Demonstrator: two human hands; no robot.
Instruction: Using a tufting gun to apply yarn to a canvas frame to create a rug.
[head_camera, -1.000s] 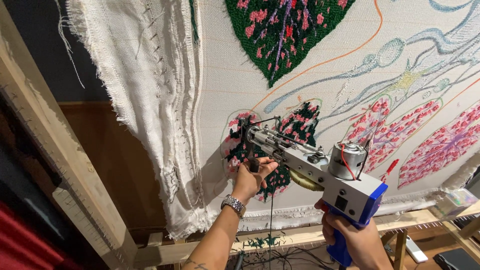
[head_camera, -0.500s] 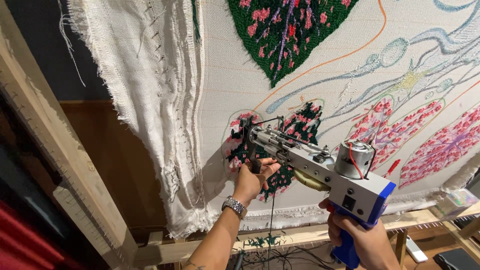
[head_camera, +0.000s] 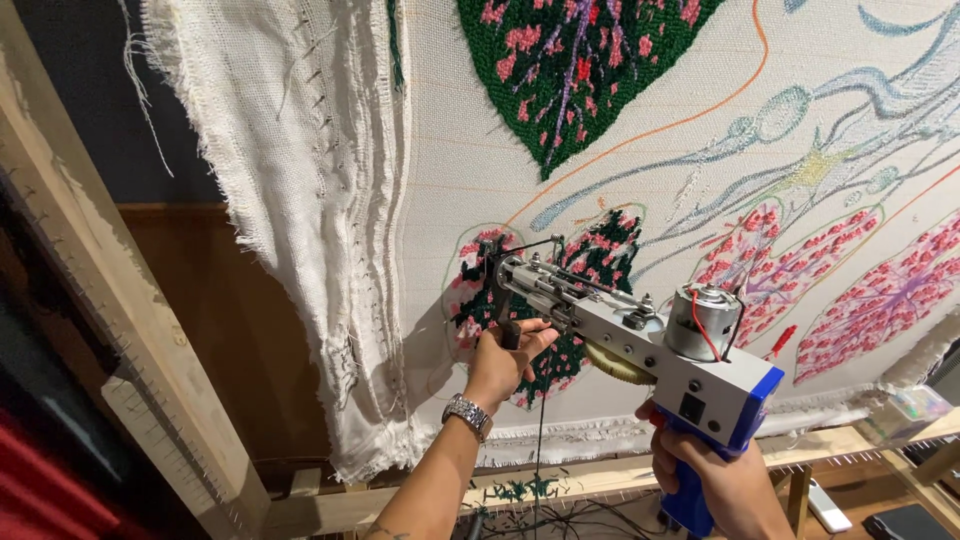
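The tufting gun (head_camera: 640, 335), a grey metal body with a blue pistol handle and a small round motor on top wired in red, is held up against the stretched backing cloth (head_camera: 480, 160), its nose pressed into a partly filled leaf shape (head_camera: 545, 300) of dark green and pink pile low on the cloth. The right hand (head_camera: 725, 485) is wrapped tight around the blue handle at the rear, fingers closed round it from below. The left hand (head_camera: 505, 360) is closed around the short black front grip just under the gun's nose, thumb and fingers curled about it; a metal wristwatch (head_camera: 468, 414) sits on that wrist. A thin dark strand of yarn (head_camera: 540, 440) hangs down from beneath the gun toward the floor. Above, a larger finished leaf (head_camera: 570, 70) in green with pink flecks fills the top of the cloth, and to the right lie pink-tufted leaf outlines (head_camera: 800, 270) among drawn blue and orange lines. The cloth's loose frayed edge (head_camera: 300, 200) hangs in folds at the left, beside a slanted wooden frame beam (head_camera: 110, 300). A wooden rail (head_camera: 600, 470) runs along the bottom, with green yarn scraps (head_camera: 520, 490) lying on it.
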